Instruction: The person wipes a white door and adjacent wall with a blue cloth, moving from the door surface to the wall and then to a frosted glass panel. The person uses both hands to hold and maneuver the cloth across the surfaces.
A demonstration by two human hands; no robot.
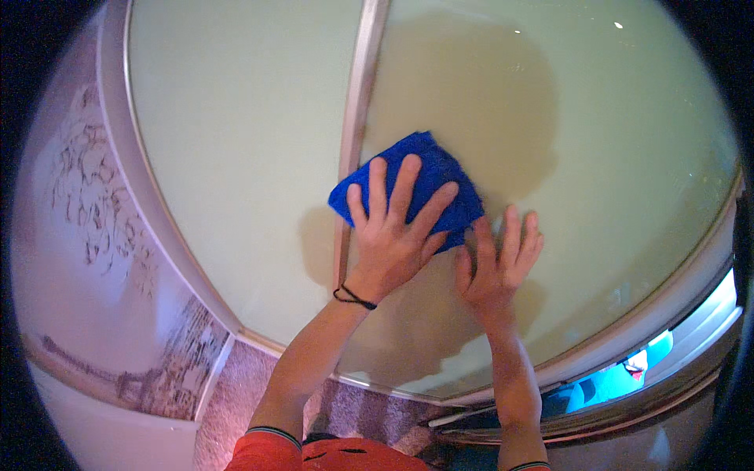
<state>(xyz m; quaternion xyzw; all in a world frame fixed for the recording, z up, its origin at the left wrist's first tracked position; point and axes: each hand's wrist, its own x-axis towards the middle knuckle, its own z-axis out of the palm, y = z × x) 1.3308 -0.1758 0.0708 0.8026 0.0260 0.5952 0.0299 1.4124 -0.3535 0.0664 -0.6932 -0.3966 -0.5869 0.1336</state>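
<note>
A folded blue cloth lies flat against the right-hand pale green panel, its left corner overlapping the upright frame strip. My left hand is spread on the cloth and presses it to the surface. A dark cord bracelet circles the left wrist. Close to the cloth's lower right corner, my right hand has its fingers apart. Its index fingertip meets the cloth's edge, but whether it bears on the cloth cannot be made out. Shadows of my head and arms fall over the panel.
Left of the strip is a second pale panel. Further left, a wall carries printed drawings of horses and a bridge. Purplish carpet runs below. A lit screen and a dark curved edge are at the lower right.
</note>
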